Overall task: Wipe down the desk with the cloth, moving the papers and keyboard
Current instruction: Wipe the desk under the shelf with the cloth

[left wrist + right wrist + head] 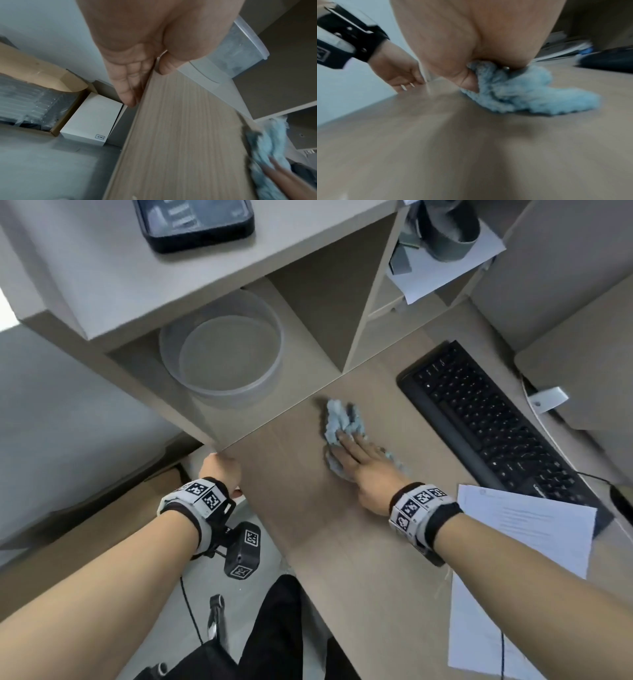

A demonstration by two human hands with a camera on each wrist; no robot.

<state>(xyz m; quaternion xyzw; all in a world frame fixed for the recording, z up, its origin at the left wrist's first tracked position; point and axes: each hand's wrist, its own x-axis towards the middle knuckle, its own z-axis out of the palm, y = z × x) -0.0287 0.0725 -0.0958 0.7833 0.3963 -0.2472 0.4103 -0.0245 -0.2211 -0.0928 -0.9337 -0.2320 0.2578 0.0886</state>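
Note:
A crumpled light-blue cloth (pixel 337 419) (pixel 267 142) (pixel 522 94) lies on the wooden desk (pixel 291 491), just left of the black keyboard (pixel 489 422). My right hand (pixel 349 443) presses flat on the cloth with straight fingers; in the right wrist view the thumb digs into its folds. White papers (pixel 520 559) lie at the desk's near right, overlapping the keyboard's near end. My left hand (pixel 221 470) (pixel 145 81) (pixel 399 75) grips the desk's left edge near the shelf unit, thumb on top and fingers under the edge.
A clear round plastic container (pixel 222 354) sits in the shelf cubby behind the cloth. A black tray (pixel 195 224) lies on the shelf top. More paper (pixel 445 261) fills the right cubby. A mouse (pixel 621 501) is at the far right. Boxes (pixel 92 119) stand on the floor.

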